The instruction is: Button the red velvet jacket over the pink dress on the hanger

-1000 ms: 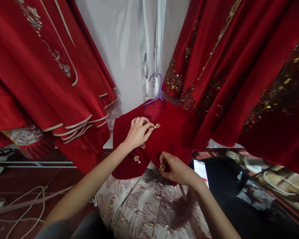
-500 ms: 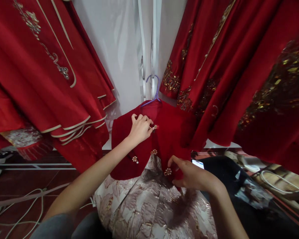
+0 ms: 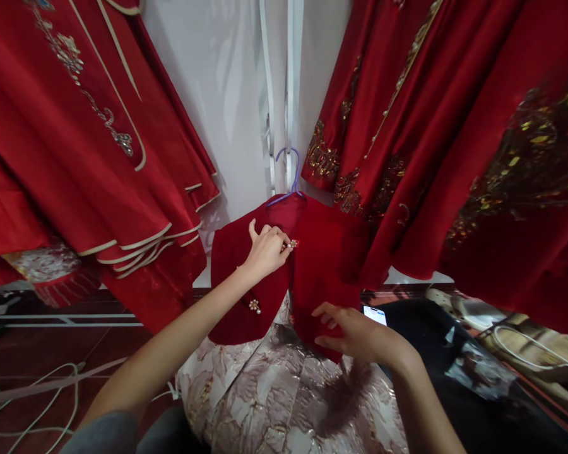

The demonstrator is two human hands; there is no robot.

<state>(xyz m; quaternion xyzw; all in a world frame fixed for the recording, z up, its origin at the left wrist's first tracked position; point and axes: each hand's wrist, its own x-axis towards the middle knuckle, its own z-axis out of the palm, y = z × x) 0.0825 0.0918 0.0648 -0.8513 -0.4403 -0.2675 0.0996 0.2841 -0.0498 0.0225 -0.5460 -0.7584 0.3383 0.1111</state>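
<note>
A sleeveless red vest (image 3: 329, 252) hangs on a purple hanger (image 3: 296, 176), with pale patterned brocade fabric (image 3: 284, 403) below and behind its lower edge. My left hand (image 3: 267, 249) pinches the vest's front edge at the collar, right beside a flower-shaped jewelled button (image 3: 293, 244). A second jewelled button (image 3: 254, 306) with a pearl shows on the left panel, under my left forearm. Close to the right panel's lower part is my right hand (image 3: 350, 328), its fingers apart and nothing between them; I cannot tell whether the fingertips touch the cloth.
Red garments with cream piping (image 3: 137, 208) hang at left, and gold-embroidered red garments (image 3: 407, 189) at right. A lit phone (image 3: 375, 315) lies on dark cloth (image 3: 416, 340) beside clear plastic wrapping (image 3: 480, 369). Pale cables (image 3: 73, 397) trail over the floor at lower left.
My right hand has opened away from the lower right panel. That panel has swung over, and its lower button and the middle clasp are out of sight. My left hand stays at the collar button.
</note>
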